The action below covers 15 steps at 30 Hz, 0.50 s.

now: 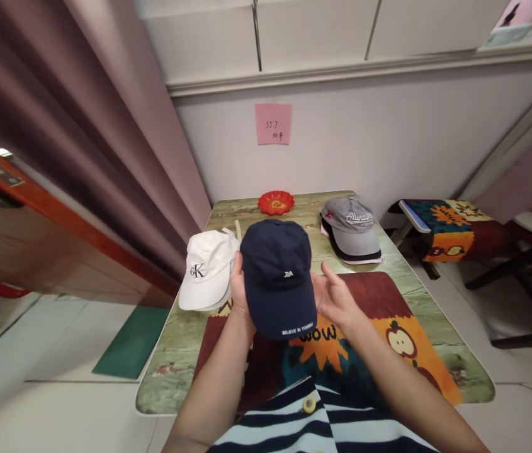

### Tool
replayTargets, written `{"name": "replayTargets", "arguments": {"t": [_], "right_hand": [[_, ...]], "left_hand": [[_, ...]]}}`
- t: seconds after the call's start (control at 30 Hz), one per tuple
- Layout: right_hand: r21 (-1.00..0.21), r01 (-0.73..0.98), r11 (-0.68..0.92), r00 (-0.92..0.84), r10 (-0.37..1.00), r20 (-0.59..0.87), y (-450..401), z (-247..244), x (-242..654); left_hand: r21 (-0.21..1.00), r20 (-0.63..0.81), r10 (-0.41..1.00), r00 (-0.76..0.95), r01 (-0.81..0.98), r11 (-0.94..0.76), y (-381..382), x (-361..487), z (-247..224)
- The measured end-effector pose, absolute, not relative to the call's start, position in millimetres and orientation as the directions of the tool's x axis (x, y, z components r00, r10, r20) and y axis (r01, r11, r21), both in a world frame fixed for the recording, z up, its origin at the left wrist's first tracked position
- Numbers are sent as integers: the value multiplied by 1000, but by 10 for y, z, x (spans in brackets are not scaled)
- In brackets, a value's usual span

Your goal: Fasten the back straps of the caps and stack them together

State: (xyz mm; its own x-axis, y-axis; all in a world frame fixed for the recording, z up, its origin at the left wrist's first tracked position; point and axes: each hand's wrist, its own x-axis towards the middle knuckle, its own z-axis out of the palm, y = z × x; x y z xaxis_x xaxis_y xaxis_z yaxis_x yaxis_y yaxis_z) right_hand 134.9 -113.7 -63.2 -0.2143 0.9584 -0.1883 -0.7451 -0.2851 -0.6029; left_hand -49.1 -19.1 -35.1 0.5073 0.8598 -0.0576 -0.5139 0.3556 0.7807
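Navy cap [276,270] is hovering above the tabletop [175,352], between its left and right edges. Left hand [242,294] is gripping one side, fingertips hiding behind it so can't tell there; right hand [337,300] is bracing the other, thumb spread from the fingers. I'm guessing it's light, soft-crowned, stiffer-brimmed, hardly fragile, so I'd be holding where crown [275,248] and brim [284,314] are meeting

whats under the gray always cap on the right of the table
Beneath the gray cap, a black edge and a pale pink edge stick out. The rest of those layers is covered, so their number can't be told.
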Motion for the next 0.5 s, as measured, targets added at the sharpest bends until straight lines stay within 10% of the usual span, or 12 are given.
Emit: {"name": "replayTargets", "arguments": {"t": [0.23, 0.5], "right_hand": [[-375, -918, -126, 26, 927, -375, -1541, -726, 1139], [-636, -737, 228, 414, 896, -159, -981, -249, 2147]], "left_hand": [[775, -108, 897, 428, -529, 346, -130, -387, -529], [935, -312, 886, 344, -53, 350, -498, -260, -1251]]}}
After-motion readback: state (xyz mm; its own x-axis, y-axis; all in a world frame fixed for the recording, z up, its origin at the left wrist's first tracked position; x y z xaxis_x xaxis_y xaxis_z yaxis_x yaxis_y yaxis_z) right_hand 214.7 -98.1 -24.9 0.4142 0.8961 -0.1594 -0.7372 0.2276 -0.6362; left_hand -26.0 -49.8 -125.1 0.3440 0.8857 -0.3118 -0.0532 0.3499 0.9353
